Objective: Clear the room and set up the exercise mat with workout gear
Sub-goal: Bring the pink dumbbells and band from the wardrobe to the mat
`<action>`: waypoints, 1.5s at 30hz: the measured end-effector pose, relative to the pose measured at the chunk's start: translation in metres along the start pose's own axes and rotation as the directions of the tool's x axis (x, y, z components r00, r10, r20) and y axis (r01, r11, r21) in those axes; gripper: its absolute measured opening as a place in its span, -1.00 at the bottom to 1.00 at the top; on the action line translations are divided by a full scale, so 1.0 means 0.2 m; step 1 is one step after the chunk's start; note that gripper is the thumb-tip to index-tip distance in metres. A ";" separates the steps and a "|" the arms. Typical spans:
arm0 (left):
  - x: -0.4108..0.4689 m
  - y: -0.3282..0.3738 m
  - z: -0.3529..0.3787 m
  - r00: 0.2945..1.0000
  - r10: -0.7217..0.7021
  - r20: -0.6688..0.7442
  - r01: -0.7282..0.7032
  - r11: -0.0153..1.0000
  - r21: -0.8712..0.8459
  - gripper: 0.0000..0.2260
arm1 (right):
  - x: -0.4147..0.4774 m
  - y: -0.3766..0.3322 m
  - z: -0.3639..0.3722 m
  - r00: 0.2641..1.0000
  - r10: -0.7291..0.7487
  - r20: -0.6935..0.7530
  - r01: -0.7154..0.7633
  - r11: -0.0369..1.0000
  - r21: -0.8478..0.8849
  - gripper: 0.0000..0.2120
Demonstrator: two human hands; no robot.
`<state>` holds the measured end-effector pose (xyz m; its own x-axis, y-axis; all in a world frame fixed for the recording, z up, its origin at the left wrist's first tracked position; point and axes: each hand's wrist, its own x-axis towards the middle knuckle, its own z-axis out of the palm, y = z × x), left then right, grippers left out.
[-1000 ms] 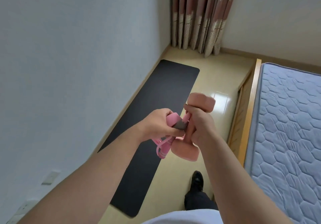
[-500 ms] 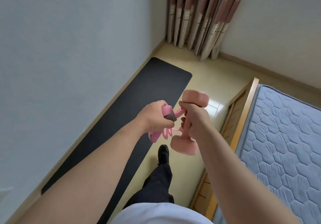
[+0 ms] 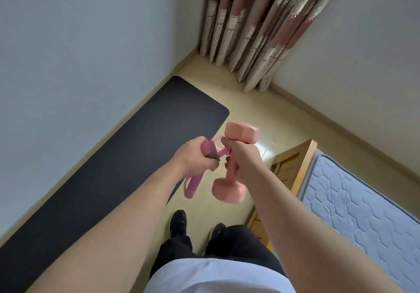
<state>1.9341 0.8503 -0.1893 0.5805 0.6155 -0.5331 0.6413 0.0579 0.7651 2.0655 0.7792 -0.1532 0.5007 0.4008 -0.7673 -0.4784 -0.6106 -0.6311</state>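
Note:
A black exercise mat point(image 3: 127, 156) lies flat on the floor along the left wall. My right hand point(image 3: 243, 158) grips the handle of a pink dumbbell point(image 3: 229, 191), held upright above the floor beside the mat's right edge. My left hand point(image 3: 193, 154) grips the pink handles of a jump rope point(image 3: 193, 184), whose pink cord loops between both hands. Both hands are close together at chest height, over the mat's far right corner area.
A bed with a blue quilted mattress point(image 3: 363, 213) in a wooden frame point(image 3: 293, 163) stands at the right. Patterned curtains point(image 3: 256, 33) hang in the far corner. My feet in black shoes point(image 3: 179, 222) stand on the yellow floor strip between mat and bed.
I have stepped forward along the mat and the view has turned left. Both feet now stand side by side. Both hands still hold the dumbbell and rope.

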 end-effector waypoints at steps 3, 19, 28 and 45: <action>0.17 0.06 0.00 0.999 -0.030 -0.033 0.029 0.999 -0.036 -0.73 | 0.18 -0.13 0.00 0.999 0.024 0.030 -0.023 0.999 -0.036 -0.80; 0.93 -0.36 0.84 0.772 -0.532 -0.349 0.391 0.829 -0.399 -0.55 | 1.62 0.20 -0.12 0.911 0.095 0.401 0.141 0.842 -0.521 -0.82; 1.54 -1.02 1.38 0.697 -0.522 -0.491 0.491 0.847 -0.204 -0.62 | 2.51 0.86 -0.19 0.888 0.034 0.459 0.276 0.759 -0.590 -0.84; 1.54 -1.09 1.67 0.564 -0.450 -0.692 0.538 0.836 -0.105 -0.72 | 2.75 0.94 -0.39 0.756 -0.015 0.654 0.457 0.728 -0.511 -0.81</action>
<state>2.1411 0.7647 -0.6420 -0.3085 0.8652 -0.3954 0.7958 0.4624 0.3910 2.3077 0.8309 -0.6838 -0.0865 0.7591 -0.6452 0.2491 -0.6106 -0.7518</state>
